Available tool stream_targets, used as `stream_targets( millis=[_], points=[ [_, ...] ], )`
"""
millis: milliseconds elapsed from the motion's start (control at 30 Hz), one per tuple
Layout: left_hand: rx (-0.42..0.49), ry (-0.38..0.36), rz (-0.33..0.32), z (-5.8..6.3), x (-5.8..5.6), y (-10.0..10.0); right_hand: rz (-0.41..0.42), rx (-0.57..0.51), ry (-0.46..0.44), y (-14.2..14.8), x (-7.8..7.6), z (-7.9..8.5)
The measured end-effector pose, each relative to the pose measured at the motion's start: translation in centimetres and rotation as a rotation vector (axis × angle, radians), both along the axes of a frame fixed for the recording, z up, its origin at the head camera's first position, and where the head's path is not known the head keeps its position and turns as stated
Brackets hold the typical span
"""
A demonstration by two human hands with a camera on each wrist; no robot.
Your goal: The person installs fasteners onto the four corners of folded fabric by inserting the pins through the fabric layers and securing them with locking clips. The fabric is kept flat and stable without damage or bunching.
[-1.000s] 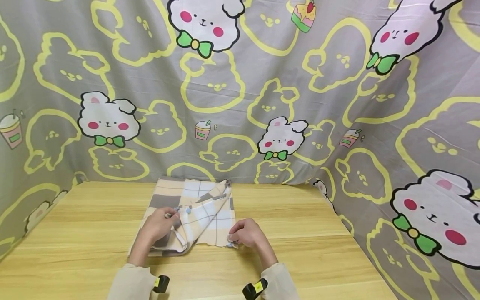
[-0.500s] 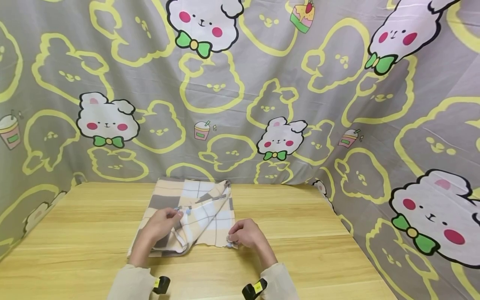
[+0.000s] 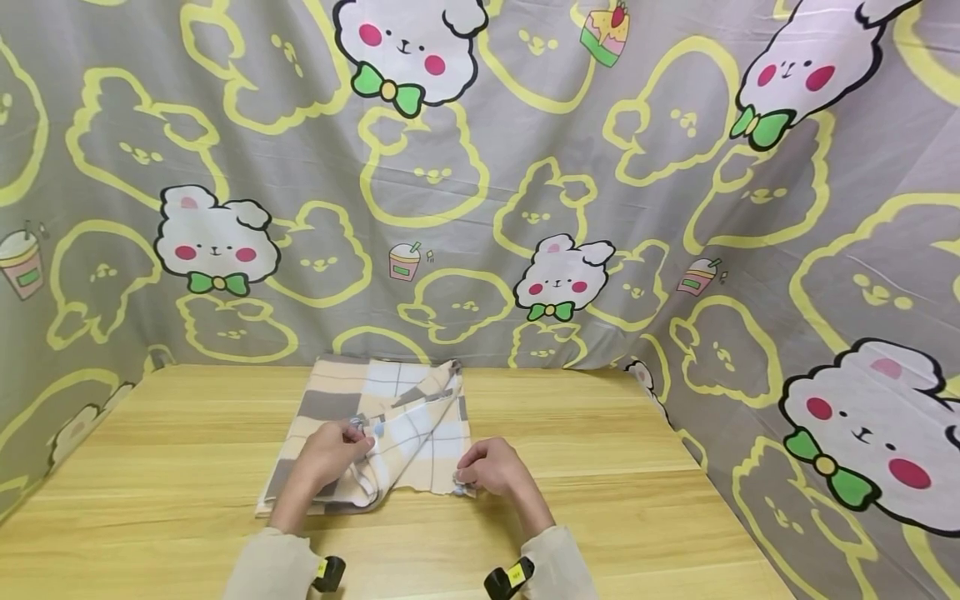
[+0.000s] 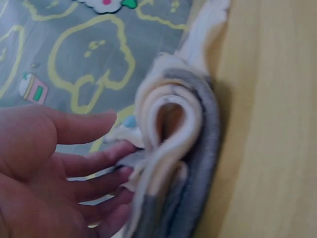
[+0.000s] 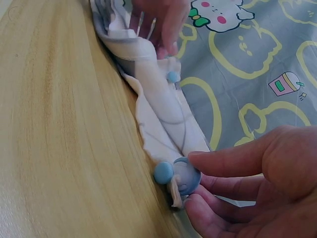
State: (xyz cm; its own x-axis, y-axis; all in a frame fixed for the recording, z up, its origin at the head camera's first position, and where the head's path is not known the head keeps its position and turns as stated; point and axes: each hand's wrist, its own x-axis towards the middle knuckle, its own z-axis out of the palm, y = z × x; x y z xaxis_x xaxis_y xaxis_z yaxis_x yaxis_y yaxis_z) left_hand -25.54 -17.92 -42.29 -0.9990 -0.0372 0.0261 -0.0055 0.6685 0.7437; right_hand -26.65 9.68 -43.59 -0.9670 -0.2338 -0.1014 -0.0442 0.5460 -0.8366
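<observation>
A plaid fleece cloth (image 3: 322, 404) in beige, white and grey lies loosely folded on the table, its near edge rolled into a loop (image 4: 171, 119) in the left wrist view. My left hand (image 3: 330, 454) is over the cloth's near left part. Its thumb stands apart from the relaxed fingers (image 4: 99, 163), whose tips are right at the folded layers. At the near right corner, my right hand (image 3: 491, 467) pinches a round, pale blue button-like disc (image 5: 188, 176) between thumb and fingers. A second blue knob (image 5: 163, 172) sits beside it, and another (image 5: 173, 77) is farther along the edge.
The wooden table (image 3: 600, 517) extends around the cloth on both sides. Behind and to the sides hangs a grey curtain (image 3: 450, 242) printed with rabbits and yellow outlines. Black devices (image 3: 510, 577) are strapped at both wrists, over light sleeves (image 3: 266, 567).
My left hand has shifted slightly right across the cloth, its fingertips now lower and farther from the far blue knob. The right hand stays at the corner.
</observation>
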Motion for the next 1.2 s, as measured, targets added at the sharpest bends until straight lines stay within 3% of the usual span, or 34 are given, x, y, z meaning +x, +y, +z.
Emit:
stream_targets(
  millis=[167,300,500,767,1000,1200],
  points=[
    [-0.036,0.060,0.089,-0.7,-0.3,0.8,0.006,-0.002,0.009,0.0,0.0,-0.1],
    [-0.053,0.088,0.116,-0.8,-0.4,1.0,0.009,-0.006,0.013,0.1,0.0,0.0],
    [0.031,0.113,0.136,-0.1,-0.3,2.0,0.007,-0.011,0.010,0.2,0.1,0.0],
    [0.129,0.166,0.080,1.3,0.5,5.8,0.026,-0.023,0.017,0.2,0.0,-0.1],
    [0.068,0.167,-0.025,0.5,1.3,9.5,0.051,-0.008,0.016,0.5,-0.1,0.1],
    [-0.006,0.216,-0.096,-0.2,1.7,10.8,0.057,0.005,0.017,0.7,-0.1,0.2]
  ],
)
